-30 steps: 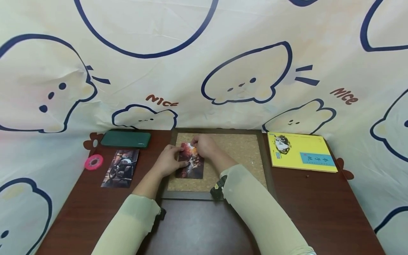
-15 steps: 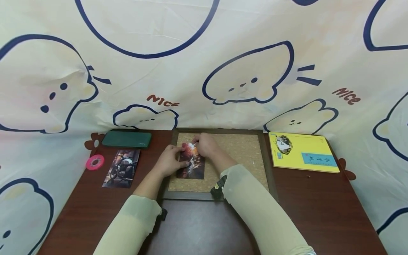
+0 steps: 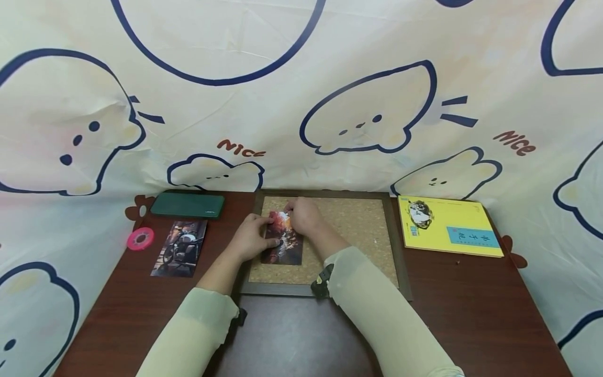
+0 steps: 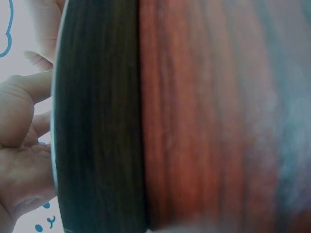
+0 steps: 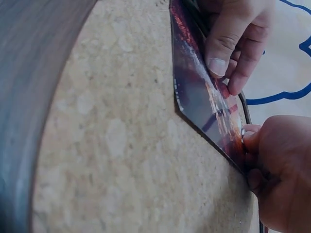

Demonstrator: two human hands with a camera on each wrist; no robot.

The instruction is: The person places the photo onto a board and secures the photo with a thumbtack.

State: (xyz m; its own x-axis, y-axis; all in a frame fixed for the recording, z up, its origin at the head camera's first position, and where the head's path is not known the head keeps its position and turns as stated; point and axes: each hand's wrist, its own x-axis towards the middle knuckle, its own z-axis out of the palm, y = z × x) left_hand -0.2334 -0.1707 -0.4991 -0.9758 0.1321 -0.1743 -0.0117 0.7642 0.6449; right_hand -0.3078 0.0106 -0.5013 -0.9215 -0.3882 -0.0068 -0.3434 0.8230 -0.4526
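Observation:
A glossy photo print (image 3: pixel 287 251) with fiery orange and dark colours lies on a framed cork board (image 3: pixel 348 230). My left hand (image 3: pixel 247 238) rests at its left side, thumb stretched over the print and index finger at the top left corner. My right hand (image 3: pixel 303 217) is bent over the top right corner, fingertips together at the edge. In the right wrist view, a small shiny pin (image 5: pixel 243 131) shows at my right fingertips; most of it is hidden. The left wrist view mainly shows the board's dark frame (image 4: pixel 99 116), with my left hand (image 4: pixel 22 121) behind it.
Left of the board lie a second photo print (image 3: pixel 180 248) of a motorcycle, a pink round case (image 3: pixel 140 239) and a dark green case (image 3: pixel 187 204). A yellow book (image 3: pixel 447 225) lies to the right. A patterned cloth (image 3: pixel 282 104) hangs behind the brown table (image 3: pixel 471 314).
Both hands stay at the print, with hardly any movement. The whole head view has shifted very slightly.

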